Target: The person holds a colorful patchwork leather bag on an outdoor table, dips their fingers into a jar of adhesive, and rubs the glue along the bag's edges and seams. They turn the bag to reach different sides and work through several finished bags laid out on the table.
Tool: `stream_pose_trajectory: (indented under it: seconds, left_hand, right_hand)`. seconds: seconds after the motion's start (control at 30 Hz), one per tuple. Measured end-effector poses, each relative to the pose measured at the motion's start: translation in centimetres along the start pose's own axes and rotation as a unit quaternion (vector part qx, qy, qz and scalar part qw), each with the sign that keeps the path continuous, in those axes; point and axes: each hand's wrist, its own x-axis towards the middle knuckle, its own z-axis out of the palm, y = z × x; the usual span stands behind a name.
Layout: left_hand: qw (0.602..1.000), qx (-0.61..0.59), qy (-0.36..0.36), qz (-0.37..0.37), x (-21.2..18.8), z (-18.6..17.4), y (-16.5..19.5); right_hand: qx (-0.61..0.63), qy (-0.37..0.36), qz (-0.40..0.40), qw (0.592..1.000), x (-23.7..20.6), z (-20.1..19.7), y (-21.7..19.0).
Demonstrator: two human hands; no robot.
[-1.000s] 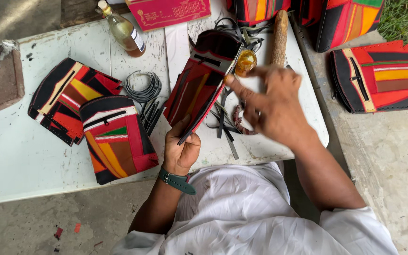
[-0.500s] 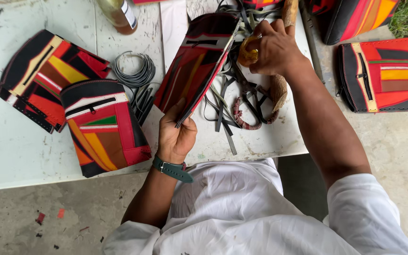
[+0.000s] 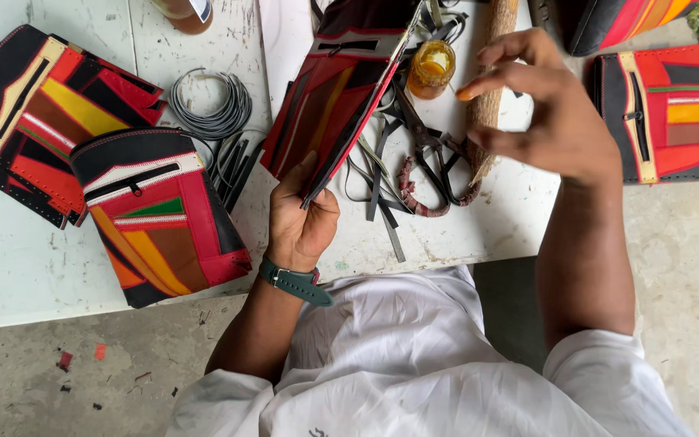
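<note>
the left hand [image 3: 299, 220] is closed around the lower edge of a patchwork leather panel [image 3: 341, 89] in red, black and brown, and holds it tilted up above the middle of the table [image 3: 10, 267]. a green watch strap [image 3: 294, 282] sits on this wrist. the right hand [image 3: 550, 113] is open and holds nothing; it hovers over the right part of the table, fingers [image 3: 502, 77] spread and slightly bent, with a little orange on one fingertip. just beside it, toward the far edge, stands a small open jar of amber glue [image 3: 432, 68], close to the panel's edge. under the right hand lies a rough wooden stick [image 3: 491, 97], and next to it black scissors [image 3: 426, 150] on a heap of thin dark strips [image 3: 382, 202]. near the left edge two finished patchwork pieces lie, a striped one [image 3: 34, 121] and a second with a zip [image 3: 159, 214] that partly covers it. a coil of grey cord [image 3: 212, 105] rests between them and the held panel. another patchwork piece [image 3: 673, 113] lies beyond the right edge, on a concrete ledge.
</note>
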Motion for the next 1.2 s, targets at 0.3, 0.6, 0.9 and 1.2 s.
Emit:
stream_pose_trajectory:
  seconds: [0.3,0.6,0.9,1.2]
  left_hand:
    - [1.0,0.017,-0.008,-0.025,-0.8,0.0,-2.5]
    - [0.999,0.044,-0.007,-0.012,-1.2,0.8,-3.4]
    - [0.996,0.075,-0.035,0.015,-1.7,2.1,-3.7]
    - [0.992,0.095,-0.067,0.041,-1.9,3.1,-4.0]
  right_hand:
    - [0.293,0.067,-0.039,0.953,-1.8,2.0,-3.2]
    - [-0.032,0.02,-0.106,0.994,-4.2,3.7,-6.5]
    - [-0.204,0.066,-0.166,0.963,-5.5,5.6,-11.3]
    - [-0.241,0.048,-0.134,0.96,-4.8,7.8,-12.7]
